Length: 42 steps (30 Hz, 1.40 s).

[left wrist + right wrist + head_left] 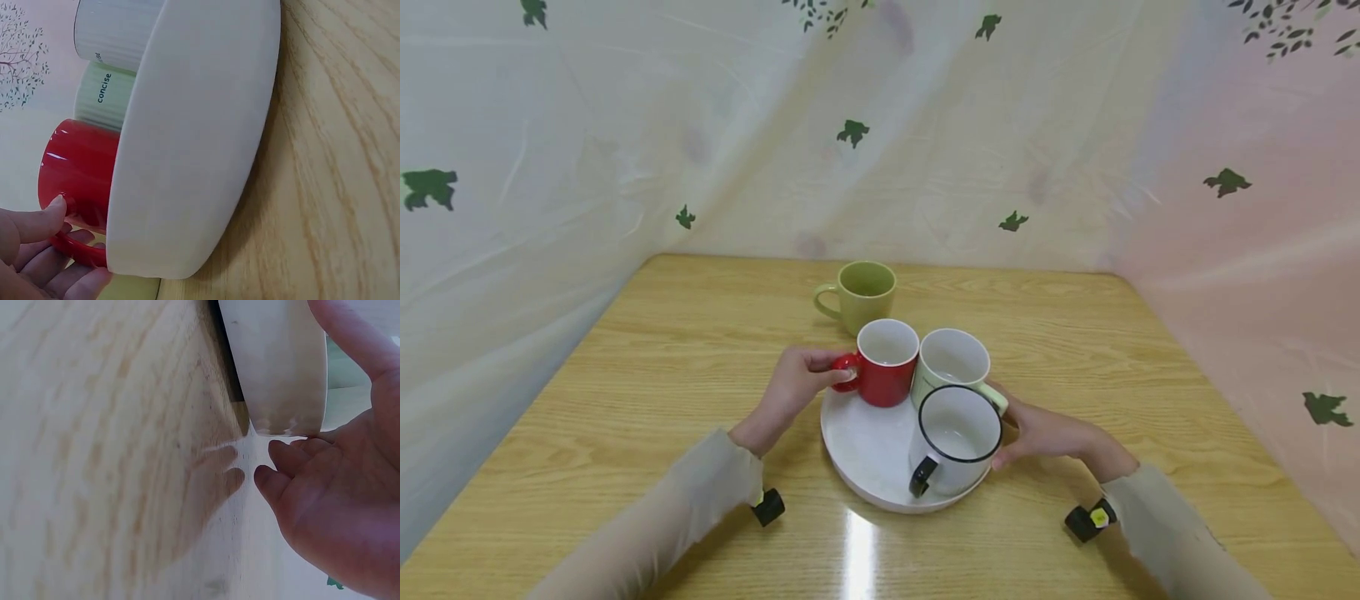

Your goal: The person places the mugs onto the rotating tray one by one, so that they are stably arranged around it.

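My left hand (794,383) pinches the handle of a red mug (886,379), white inside, on the left part of a round white tray (868,450). The left wrist view shows the thumb and fingers (37,225) around that handle. On the tray beside it stand a pale green mug (953,358) marked "concise" and a white mug (951,479) with a black rim and black handle. My right hand (1047,429) is at the tray's right side, next to the pale green mug's handle and the white mug. Its fingertips (281,453) lie by the tray's edge; exact contact is unclear.
An olive green mug (865,304) stands on the wooden table (685,333) just behind the tray, its handle to the left. A pale curtain (925,167) with green leaf or bird shapes surrounds the table's back and sides.
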{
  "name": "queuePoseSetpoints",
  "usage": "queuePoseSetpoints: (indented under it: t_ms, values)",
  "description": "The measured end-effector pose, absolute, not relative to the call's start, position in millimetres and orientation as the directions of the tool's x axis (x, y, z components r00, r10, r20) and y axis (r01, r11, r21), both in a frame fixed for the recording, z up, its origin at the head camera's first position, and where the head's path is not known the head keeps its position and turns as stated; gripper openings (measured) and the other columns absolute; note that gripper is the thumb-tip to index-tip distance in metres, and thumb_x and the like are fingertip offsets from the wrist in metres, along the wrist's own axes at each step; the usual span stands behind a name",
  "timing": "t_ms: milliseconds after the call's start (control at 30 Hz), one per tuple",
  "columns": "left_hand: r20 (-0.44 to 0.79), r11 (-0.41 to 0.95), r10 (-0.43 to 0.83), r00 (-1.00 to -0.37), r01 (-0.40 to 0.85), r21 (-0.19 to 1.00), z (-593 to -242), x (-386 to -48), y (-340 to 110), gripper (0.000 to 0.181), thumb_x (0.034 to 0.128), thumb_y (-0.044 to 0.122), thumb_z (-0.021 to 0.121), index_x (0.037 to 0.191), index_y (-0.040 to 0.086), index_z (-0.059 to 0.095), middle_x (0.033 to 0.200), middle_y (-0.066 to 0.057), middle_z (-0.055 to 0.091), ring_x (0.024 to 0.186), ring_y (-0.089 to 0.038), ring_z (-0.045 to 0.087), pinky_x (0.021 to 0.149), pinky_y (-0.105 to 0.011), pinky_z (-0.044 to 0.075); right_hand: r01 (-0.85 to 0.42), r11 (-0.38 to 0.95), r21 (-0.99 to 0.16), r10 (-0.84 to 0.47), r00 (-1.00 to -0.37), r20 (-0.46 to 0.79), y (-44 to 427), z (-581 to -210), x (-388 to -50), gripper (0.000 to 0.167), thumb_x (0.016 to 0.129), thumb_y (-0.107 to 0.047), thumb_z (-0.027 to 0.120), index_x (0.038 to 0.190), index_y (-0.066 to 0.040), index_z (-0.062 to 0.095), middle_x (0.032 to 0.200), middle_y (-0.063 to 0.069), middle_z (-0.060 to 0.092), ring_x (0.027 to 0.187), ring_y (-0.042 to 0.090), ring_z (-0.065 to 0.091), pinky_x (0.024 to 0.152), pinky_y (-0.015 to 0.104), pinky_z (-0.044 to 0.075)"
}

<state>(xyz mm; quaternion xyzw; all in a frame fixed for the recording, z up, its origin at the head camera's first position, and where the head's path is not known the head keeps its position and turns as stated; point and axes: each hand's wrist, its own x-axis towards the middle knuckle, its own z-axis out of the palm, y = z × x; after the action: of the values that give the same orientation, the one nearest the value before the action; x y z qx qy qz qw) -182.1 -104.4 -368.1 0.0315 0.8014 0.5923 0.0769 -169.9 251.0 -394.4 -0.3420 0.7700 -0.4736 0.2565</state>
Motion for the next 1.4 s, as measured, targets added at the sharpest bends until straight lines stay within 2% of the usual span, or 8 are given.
queuePoseSetpoints:
  t_ms: [233,400,567,833,1067,1400]
  values:
    - [-0.088,0.327,0.107,-0.99,-0.049,0.944,-370,-183,-103,0.031,0.0859,0.01,0.072,0.116,0.002,0.07,0.111,-0.015,0.072,0.105,-0.022,0.067,0.102,-0.041,0.049,-0.303,0.32,-0.898,-0.771,-0.634,-0.06,250,-395,-168,0.115,0.078,-0.017,0.081,0.153,-0.002,-0.005,0.156,0.026,0.016,0.131,-0.016,0.028,0.106,0.003,0.022]
    - [-0.055,0.352,0.092,-0.994,-0.02,0.936,-373,-184,-102,0.031,0.0846,0.01,0.074,0.114,0.002,0.071,0.109,-0.015,0.072,0.104,-0.023,0.067,0.098,-0.039,0.051,-0.29,0.324,-0.9,-0.763,-0.643,-0.068,250,-394,-167,0.118,0.078,-0.017,0.081,0.154,-0.004,-0.008,0.157,0.026,0.015,0.13,-0.016,0.029,0.105,0.003,0.023]
    - [-0.009,0.384,0.084,-0.996,0.024,0.923,-376,-185,-102,0.032,0.083,0.01,0.075,0.114,0.002,0.071,0.109,-0.014,0.073,0.105,-0.024,0.067,0.094,-0.037,0.054,-0.288,0.331,-0.899,-0.758,-0.648,-0.071,250,-394,-165,0.118,0.078,-0.018,0.081,0.153,-0.002,-0.008,0.156,0.029,0.016,0.13,-0.017,0.028,0.105,0.003,0.023]
    - [0.008,0.368,0.117,-0.993,0.05,0.928,-379,-186,-104,0.034,0.0832,0.01,0.075,0.116,0.004,0.07,0.11,-0.013,0.072,0.104,-0.024,0.067,0.094,-0.036,0.055,-0.271,0.348,-0.897,-0.746,-0.659,-0.09,250,-394,-163,0.117,0.078,-0.019,0.081,0.153,-0.002,-0.007,0.156,0.028,0.017,0.128,-0.018,0.028,0.104,0.002,0.023]
    - [0.0,0.285,0.159,-0.987,0.046,0.957,-371,-193,-120,0.042,0.0874,0.021,0.073,0.127,0.012,0.065,0.127,-0.008,0.066,0.123,-0.023,0.06,0.109,-0.042,0.045,-0.283,0.339,-0.897,-0.751,-0.655,-0.077,248,-396,-163,0.119,0.078,-0.018,0.081,0.154,-0.004,-0.01,0.157,0.028,0.013,0.129,-0.019,0.025,0.104,0.002,0.022]
    - [0.117,0.21,0.125,-0.985,0.142,0.967,-365,-232,-148,0.048,0.091,0.023,0.068,0.136,0.01,0.056,0.141,-0.011,0.055,0.132,-0.021,0.052,0.111,-0.038,0.043,-0.296,0.355,-0.887,-0.743,-0.665,-0.076,249,-396,-162,0.116,0.078,-0.018,0.08,0.153,-0.001,-0.006,0.156,0.029,0.014,0.129,-0.02,0.025,0.104,0.002,0.022]
